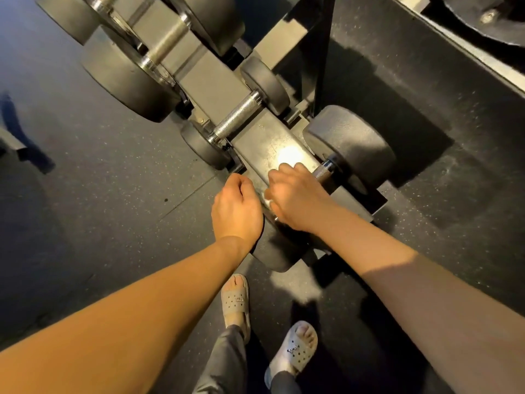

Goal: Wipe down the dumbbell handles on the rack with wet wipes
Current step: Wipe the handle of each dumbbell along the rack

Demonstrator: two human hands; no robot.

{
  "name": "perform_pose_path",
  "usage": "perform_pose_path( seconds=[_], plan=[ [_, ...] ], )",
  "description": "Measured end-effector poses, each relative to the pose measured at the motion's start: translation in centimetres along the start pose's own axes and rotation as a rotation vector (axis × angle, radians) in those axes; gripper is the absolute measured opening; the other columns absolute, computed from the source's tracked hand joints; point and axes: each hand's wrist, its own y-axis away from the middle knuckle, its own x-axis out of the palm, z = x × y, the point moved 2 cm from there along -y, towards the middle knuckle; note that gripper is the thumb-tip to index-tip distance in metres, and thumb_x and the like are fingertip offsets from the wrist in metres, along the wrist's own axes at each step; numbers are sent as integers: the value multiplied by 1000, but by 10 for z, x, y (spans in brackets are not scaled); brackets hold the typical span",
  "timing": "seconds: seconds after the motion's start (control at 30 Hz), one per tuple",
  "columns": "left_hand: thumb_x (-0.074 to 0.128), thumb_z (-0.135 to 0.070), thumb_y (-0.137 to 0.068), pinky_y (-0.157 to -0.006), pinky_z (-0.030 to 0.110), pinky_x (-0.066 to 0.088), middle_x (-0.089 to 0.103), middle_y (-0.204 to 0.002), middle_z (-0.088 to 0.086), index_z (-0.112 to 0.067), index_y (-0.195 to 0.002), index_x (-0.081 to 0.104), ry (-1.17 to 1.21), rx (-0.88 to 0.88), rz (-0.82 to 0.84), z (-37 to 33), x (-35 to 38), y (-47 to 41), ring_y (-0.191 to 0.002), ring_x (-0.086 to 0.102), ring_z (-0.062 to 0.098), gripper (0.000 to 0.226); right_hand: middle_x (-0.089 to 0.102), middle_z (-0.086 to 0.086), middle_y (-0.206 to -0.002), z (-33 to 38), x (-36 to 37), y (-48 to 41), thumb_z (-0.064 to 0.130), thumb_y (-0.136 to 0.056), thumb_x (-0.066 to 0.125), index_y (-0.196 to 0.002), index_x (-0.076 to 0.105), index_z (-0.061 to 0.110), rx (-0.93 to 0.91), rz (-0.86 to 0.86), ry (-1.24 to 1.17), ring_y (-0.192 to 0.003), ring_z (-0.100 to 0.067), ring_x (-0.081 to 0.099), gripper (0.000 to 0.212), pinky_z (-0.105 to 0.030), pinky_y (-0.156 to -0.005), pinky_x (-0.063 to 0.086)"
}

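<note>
The nearest dumbbell lies across the low rack rail (264, 137). Its knurled handle (322, 173) shows only at the far end, beside the big black far head (352, 146). My right hand (295, 197) wraps round the rest of the handle, with a scrap of white wet wipe (268, 201) showing under the fingers. My left hand (237, 211) sits with curled fingers against the top of the near head (272, 254). Its fingertips are hidden.
A smaller dumbbell with a bare knurled handle (237, 115) sits one place further along the rack. Larger dumbbells (127, 81) follow at the upper left. Dark rubber floor surrounds the rack. My feet in grey sandals (235, 302) stand just below the near head.
</note>
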Motion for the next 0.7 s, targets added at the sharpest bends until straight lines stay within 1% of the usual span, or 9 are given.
perform_pose_path(
  seconds=[0.07, 0.13, 0.27, 0.37, 0.43, 0.5, 0.57, 0.63, 0.7],
  plan=[
    [39, -24, -106, -70, 37, 39, 60, -79, -6, -12, -97, 61, -3, 3, 2, 0, 0, 0, -77, 54, 9, 27, 62, -5, -114, -6, -4, -21, 28, -100, 50, -112, 68, 14, 88, 273, -54, -114, -25, 52, 25, -42, -99, 38],
    [39, -24, -106, -69, 37, 39, 60, -79, -4, -13, -96, 61, -2, 1, 5, -1, 0, 1, -77, 54, 10, 26, 63, -6, -116, -9, -8, -25, 30, -102, 48, -117, 65, 12, 116, 376, -127, -117, -25, 53, 29, -44, -105, 36],
    [40, -25, -106, -67, 36, 36, 59, -77, -2, -15, -94, 60, -4, 5, 6, 1, 1, 1, -76, 54, 16, 26, 63, 2, -103, -5, -12, 28, 19, -92, 62, -92, 68, 20, -43, 109, -93, -104, -21, 55, 6, -41, -108, 36],
    [40, -25, -105, -69, 37, 38, 59, -79, -3, -15, -92, 60, -13, 13, -5, 1, 0, 1, -79, 55, 19, 26, 67, -3, -115, 1, 5, 63, 13, -79, 75, -90, 75, 16, -33, -62, -21, -114, -25, 55, 11, -47, -116, 31],
    [40, -26, -106, -71, 38, 40, 59, -79, -4, -16, -92, 60, -19, 17, -3, 0, 0, 1, -80, 56, 21, 26, 64, -8, -111, 5, 11, 64, 11, -78, 77, -87, 74, 12, 9, -157, -1, -107, -29, 55, 9, -45, -106, 38],
    [40, -27, -106, -72, 39, 42, 59, -80, -5, -17, -93, 59, -31, 21, 1, 0, 0, 0, -82, 56, 22, 26, 58, -8, -95, 11, 9, 51, 10, -78, 79, -78, 70, 12, 55, -207, 3, -90, -27, 53, 9, -39, -79, 42],
    [40, -28, -106, -72, 40, 43, 60, -79, -3, -17, -92, 59, -40, 32, -1, 0, 0, -1, -82, 57, 24, 26, 56, -5, -79, 14, 7, 37, 12, -73, 85, -74, 68, 13, 119, -192, -14, -70, -25, 56, 17, -31, -58, 30],
    [40, -27, -106, -69, 40, 42, 59, -77, -1, -16, -89, 58, -39, 41, 1, 1, 1, -1, -79, 56, 24, 27, 58, -4, -74, 16, 8, 30, 12, -75, 86, -77, 68, 13, 177, -182, -76, -57, -24, 56, 18, -27, -53, 20],
    [40, -27, -105, -67, 39, 39, 57, -75, -1, -17, -86, 56, -47, 44, 7, 3, 2, -2, -76, 54, 24, 27, 61, -1, -86, 17, 12, 40, 16, -91, 72, -91, 68, 15, 253, -165, -219, -66, -23, 59, 4, -27, -55, 24]
  ],
)
